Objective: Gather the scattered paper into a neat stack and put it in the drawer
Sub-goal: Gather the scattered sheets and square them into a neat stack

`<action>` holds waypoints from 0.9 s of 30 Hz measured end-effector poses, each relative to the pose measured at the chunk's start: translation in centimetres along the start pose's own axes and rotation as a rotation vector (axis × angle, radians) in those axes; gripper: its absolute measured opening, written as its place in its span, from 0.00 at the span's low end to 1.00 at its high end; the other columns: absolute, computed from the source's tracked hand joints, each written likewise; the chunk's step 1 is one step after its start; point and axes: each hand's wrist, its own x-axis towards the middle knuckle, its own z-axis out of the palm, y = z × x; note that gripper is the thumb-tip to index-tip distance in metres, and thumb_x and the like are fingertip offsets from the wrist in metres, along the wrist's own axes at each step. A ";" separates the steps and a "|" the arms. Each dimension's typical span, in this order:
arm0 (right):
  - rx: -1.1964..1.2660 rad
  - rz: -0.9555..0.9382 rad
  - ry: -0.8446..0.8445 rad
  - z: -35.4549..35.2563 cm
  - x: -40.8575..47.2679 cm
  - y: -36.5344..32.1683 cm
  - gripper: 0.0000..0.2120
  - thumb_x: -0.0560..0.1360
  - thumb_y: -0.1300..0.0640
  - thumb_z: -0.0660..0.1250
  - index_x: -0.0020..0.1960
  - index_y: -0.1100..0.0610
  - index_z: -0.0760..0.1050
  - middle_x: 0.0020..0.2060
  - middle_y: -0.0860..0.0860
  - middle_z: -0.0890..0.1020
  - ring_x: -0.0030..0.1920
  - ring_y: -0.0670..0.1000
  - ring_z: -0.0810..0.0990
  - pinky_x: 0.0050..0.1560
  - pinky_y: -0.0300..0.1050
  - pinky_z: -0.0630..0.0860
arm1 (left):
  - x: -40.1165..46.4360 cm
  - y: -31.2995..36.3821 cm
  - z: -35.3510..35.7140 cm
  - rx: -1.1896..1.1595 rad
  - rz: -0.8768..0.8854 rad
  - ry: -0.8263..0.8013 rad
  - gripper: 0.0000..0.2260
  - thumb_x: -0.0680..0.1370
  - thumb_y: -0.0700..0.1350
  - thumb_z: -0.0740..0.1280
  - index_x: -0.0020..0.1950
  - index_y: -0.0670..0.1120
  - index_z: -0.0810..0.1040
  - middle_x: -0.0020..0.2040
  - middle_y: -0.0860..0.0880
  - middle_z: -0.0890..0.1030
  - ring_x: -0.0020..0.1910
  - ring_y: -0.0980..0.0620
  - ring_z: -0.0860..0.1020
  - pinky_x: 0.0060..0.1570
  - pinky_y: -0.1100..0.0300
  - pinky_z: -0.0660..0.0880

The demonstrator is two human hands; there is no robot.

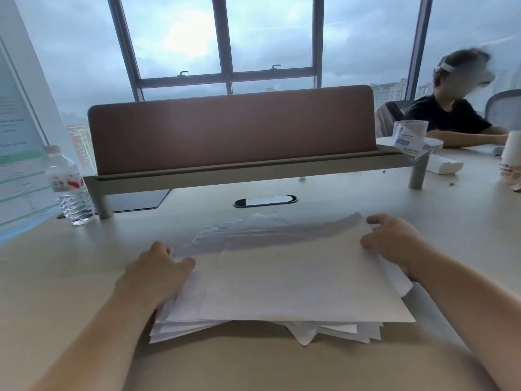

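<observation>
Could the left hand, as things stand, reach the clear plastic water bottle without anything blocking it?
Probably yes: bare desk lies between the left hand and the clear plastic water bottle, though it now grips the paper pile.

Water bottle [72, 187]: standing upright at far left of desk [70, 277]
Divider panel [231, 128]: running across desk's far side
Cable slot [265, 200]: lying below divider
Seated person [451, 108]: sitting at far right
Paper cup [511, 159]: standing at right edge
</observation>
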 end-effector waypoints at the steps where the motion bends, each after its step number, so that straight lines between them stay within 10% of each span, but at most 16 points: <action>1: -0.115 -0.030 0.053 0.1 0.1 0.1 0.25 0.74 0.64 0.70 0.71 0.58 0.73 0.59 0.56 0.81 0.55 0.58 0.79 0.56 0.44 0.73 | 0.0 0.1 0.1 0.001 -0.009 -0.007 0.32 0.71 0.68 0.63 0.68 0.50 0.72 0.64 0.46 0.79 0.61 0.41 0.78 0.60 0.48 0.76; 8: -0.467 -0.118 0.017 1.5 -0.3 0.3 0.19 0.78 0.58 0.62 0.68 0.59 0.75 0.66 0.59 0.78 0.64 0.60 0.77 0.55 0.45 0.70 | -1.1 1.8 0.0 -0.163 0.084 -0.018 0.28 0.78 0.60 0.67 0.74 0.49 0.71 0.72 0.47 0.77 0.65 0.44 0.77 0.61 0.50 0.74; 17: -0.594 -0.267 -0.169 2.7 -2.3 -0.7 0.30 0.83 0.47 0.56 0.83 0.47 0.50 0.80 0.49 0.63 0.78 0.57 0.58 0.75 0.52 0.60 | -1.5 1.8 0.6 -0.278 0.219 -0.137 0.29 0.78 0.59 0.70 0.77 0.56 0.69 0.73 0.52 0.75 0.66 0.49 0.76 0.58 0.52 0.73; 24: -0.733 -0.141 -0.012 0.9 -3.4 -1.8 0.25 0.80 0.39 0.59 0.64 0.56 0.76 0.59 0.54 0.81 0.54 0.57 0.79 0.48 0.45 0.73 | -1.1 1.7 0.3 0.011 0.065 -0.042 0.35 0.69 0.70 0.59 0.71 0.53 0.70 0.68 0.48 0.77 0.65 0.41 0.75 0.63 0.47 0.74; 27: -0.796 -0.132 -0.088 1.3 -4.3 -2.2 0.29 0.80 0.36 0.59 0.71 0.56 0.73 0.67 0.54 0.78 0.63 0.57 0.78 0.54 0.44 0.72 | -1.1 2.0 0.6 0.059 0.072 -0.037 0.32 0.71 0.70 0.60 0.68 0.52 0.71 0.65 0.47 0.77 0.62 0.41 0.76 0.60 0.48 0.74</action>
